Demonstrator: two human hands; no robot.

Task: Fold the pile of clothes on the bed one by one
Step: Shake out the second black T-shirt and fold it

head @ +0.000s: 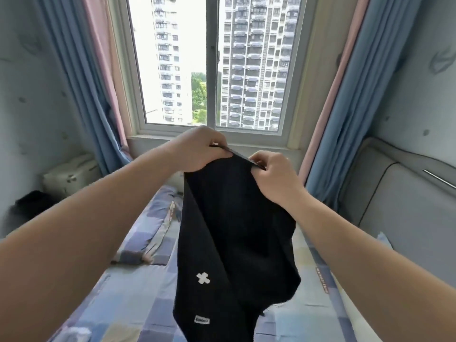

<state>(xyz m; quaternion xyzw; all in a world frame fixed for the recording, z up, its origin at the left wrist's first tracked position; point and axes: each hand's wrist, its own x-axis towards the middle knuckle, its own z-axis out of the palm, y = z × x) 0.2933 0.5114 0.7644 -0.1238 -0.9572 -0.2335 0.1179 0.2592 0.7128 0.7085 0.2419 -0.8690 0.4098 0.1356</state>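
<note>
While the left hand [197, 150] and right hand [275, 175] hold the black garment [234, 218] up over the middle of the bed [138, 292], the main risk is a slipping pinch. The fingers [256, 160] of each hand are clamped on only a thin strip of the top edge, so the hanging weight could pull it free and drop it in a heap. With the hands this close together the cloth hangs bunched, and laying it down like that would likely give a crooked fold. The top edge runs taut between the two sets of fingers, touching both. The rest hangs below them toward the bed's near edge, and whether it touches the bed cannot be told.
</note>
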